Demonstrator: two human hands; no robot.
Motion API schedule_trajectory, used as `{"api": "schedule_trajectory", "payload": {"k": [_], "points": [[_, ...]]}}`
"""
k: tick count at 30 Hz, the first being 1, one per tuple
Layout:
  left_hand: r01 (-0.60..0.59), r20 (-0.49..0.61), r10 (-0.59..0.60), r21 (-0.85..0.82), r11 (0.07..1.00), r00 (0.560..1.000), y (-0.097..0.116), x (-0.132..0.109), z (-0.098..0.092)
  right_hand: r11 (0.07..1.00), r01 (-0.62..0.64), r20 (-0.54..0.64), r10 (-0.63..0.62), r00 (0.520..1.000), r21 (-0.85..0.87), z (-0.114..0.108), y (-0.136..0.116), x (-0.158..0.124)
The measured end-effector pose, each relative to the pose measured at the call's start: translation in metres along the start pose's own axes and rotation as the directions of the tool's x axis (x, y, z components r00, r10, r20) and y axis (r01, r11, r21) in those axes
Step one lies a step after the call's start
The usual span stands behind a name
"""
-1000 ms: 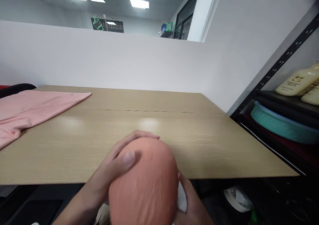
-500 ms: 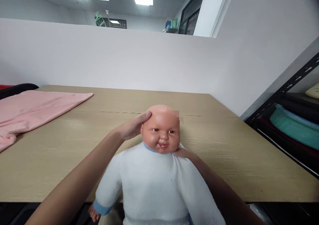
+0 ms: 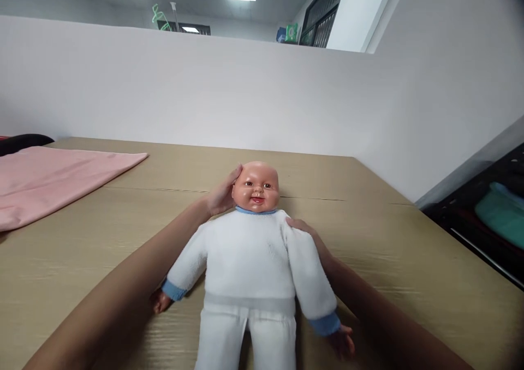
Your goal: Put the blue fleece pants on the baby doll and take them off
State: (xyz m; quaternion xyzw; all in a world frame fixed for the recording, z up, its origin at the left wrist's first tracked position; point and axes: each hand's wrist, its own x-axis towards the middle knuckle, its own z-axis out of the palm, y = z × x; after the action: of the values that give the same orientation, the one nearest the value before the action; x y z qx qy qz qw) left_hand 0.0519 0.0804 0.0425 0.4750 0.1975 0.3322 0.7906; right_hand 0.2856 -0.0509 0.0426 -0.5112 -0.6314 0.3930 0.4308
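A baby doll [image 3: 249, 261] in a white fleecy top and white trousers with blue cuffs and collar lies face up on the wooden table [image 3: 135, 222], head toward the far wall. My left hand [image 3: 222, 195] cups the side of its bald head, thumb along the temple and the other fingers hidden behind. Lower down, my right hand [image 3: 309, 236] grips the doll's shoulder on the right, thumb on the sleeve top; its remaining fingers are out of sight beneath. The doll's arms spread outward, and its feet fall outside the view.
A pink cloth [image 3: 61, 179] lies on the table at the left, beside a black curved object [image 3: 27, 142]. A low white partition [image 3: 196, 91] stands behind the table. On the right, a dark shelf [image 3: 458, 212] holds a teal folded item [image 3: 501, 214].
The doll has gone from tilted up near the table's front edge to lying flat, farther onto the table. My right hand has shifted from its neck to its shoulder.
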Motion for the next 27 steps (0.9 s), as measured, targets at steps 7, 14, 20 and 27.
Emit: {"api": "schedule_trajectory", "payload": {"k": [7, 14, 20, 27], "points": [[0.067, -0.019, -0.067, -0.014, 0.998, 0.998, -0.010, 0.036, -0.033, 0.841, -0.469, 0.142, 0.447, 0.883, 0.272, -0.034, 0.030, -0.015], [0.091, 0.009, -0.090, -0.083, 0.992, 0.996, 0.000, 0.080, -0.057, 0.857, -0.355, 0.103, 0.343, 0.934, 0.373, -0.031, 0.036, -0.010], [0.079, -0.023, -0.081, -0.069, 0.994, 0.996, 0.000, 0.100, -0.078, 0.946, -0.252, 0.051, 0.247, 0.968, 0.203, -0.032, 0.043, -0.009], [0.075, 0.027, -0.073, -0.071, 0.995, 0.997, -0.004, 0.103, -0.087, 0.959, -0.240, -0.148, 0.219, 0.965, -0.150, -0.019, 0.056, -0.017]]}}
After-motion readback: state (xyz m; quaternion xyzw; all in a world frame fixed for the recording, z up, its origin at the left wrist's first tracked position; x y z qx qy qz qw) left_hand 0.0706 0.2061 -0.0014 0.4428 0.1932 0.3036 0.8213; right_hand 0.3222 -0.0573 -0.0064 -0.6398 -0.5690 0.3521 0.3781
